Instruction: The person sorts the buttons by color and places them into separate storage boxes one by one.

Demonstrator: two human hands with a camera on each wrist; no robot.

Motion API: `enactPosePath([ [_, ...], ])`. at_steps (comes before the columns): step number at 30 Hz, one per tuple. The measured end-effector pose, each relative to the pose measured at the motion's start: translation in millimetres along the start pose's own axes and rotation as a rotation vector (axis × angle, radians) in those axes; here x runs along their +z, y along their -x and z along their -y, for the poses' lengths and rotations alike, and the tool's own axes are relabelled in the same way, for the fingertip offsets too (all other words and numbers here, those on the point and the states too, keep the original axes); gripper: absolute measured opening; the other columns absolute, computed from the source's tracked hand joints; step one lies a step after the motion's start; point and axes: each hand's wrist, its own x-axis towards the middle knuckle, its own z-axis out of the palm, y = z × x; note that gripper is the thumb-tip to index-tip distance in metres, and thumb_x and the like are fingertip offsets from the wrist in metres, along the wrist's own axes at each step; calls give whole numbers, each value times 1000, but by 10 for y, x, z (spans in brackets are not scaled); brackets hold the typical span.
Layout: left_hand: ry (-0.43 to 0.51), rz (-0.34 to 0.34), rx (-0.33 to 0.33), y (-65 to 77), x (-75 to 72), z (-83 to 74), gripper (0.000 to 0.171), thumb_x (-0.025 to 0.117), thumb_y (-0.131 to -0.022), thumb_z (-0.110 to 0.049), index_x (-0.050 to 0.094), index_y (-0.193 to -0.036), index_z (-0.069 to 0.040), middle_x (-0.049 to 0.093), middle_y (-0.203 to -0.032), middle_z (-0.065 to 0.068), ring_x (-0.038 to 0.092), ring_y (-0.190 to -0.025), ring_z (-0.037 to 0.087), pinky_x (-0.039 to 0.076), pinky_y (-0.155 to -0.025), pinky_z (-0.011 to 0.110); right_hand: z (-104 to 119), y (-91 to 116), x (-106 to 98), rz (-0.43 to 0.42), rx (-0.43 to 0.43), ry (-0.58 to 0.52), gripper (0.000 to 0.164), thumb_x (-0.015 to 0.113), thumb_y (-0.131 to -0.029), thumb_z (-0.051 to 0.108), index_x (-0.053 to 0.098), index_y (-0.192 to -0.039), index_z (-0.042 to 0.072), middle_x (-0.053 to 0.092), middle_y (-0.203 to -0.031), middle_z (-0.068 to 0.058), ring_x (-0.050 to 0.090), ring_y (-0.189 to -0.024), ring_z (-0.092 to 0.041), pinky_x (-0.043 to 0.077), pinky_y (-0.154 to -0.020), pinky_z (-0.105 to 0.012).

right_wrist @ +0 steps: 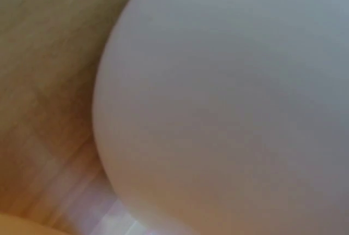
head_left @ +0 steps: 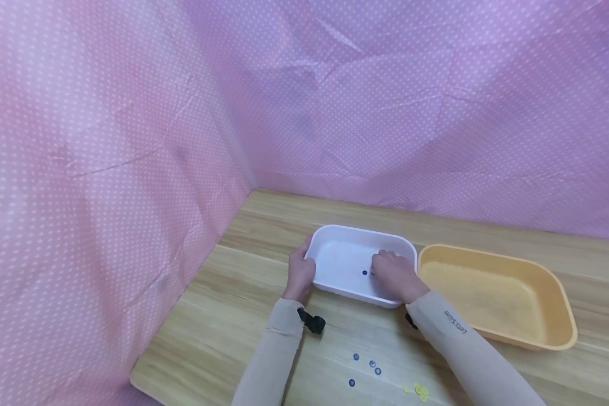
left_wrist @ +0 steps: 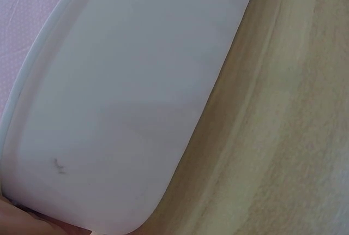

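Observation:
A white plastic basin [head_left: 337, 248] stands on the wooden table, its left end gripped by my left hand [head_left: 301, 273]. In the left wrist view, that hand's fingers [left_wrist: 27, 221] show at the lower left against the basin's outer wall [left_wrist: 120, 93]. My right hand [head_left: 395, 275] reaches down into the basin with bent fingers. Just left of it, a small dark blue button [head_left: 364, 273] lies on the basin floor, and another shows partly by the fingers. The fingertips are hidden, so anything between them cannot be seen. The right wrist view shows mostly the basin's outer wall [right_wrist: 218, 93].
A yellow-orange basin [head_left: 492, 293] stands against the white one on the right. Toward the front of the table [head_left: 223, 299] lie several dark blue buttons [head_left: 378, 371] and several yellow buttons [head_left: 419, 389]. Pink dotted cloth [head_left: 335, 113] hangs behind and to the left.

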Motion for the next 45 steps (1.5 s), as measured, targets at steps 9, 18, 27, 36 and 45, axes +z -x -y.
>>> enactPosePath([
  [9, -7, -6, 19, -7, 3, 12, 74, 35, -77, 19, 46, -144, -11, 40, -151, 1, 31, -140, 21, 25, -114, 40, 10, -4, -16, 23, 9, 9, 12, 58, -91, 6, 67, -89, -1, 53, -76, -6, 48, -70, -22, 50, -64, -38],
  [18, -22, 1, 23, 6, 7, -1, 73, 35, -79, 17, 45, -145, -12, 39, -152, 0, 31, -140, 19, 25, -115, 40, 16, -1, -3, 4, 16, 23, 11, 57, -90, 3, 66, -85, 0, 53, -75, -6, 48, -69, -22, 50, -62, -38],
  [27, -8, 1, 35, 9, 8, 12, 73, 35, -78, 18, 45, -144, -10, 39, -151, 1, 30, -140, 19, 24, -115, 39, 17, 1, -4, 9, 17, 26, 11, 58, -91, 5, 68, -88, 0, 54, -75, -6, 48, -69, -22, 50, -62, -37],
  [36, -15, 7, 41, 22, 1, 4, 73, 35, -79, 18, 45, -145, -10, 39, -152, 2, 30, -141, 20, 24, -115, 39, 16, 6, 5, 22, 21, 6, 12, 58, -91, 5, 68, -90, -1, 54, -77, -7, 48, -71, -22, 50, -64, -37],
  [45, 19, -9, 6, 18, 6, -20, 73, 35, -79, 18, 46, -145, -12, 40, -151, -1, 31, -140, 20, 26, -114, 39, 95, 55, -70, -33, 42, -49, 10, 59, -91, 4, 68, -92, 0, 54, -79, -6, 50, -74, -22, 52, -70, -36],
])
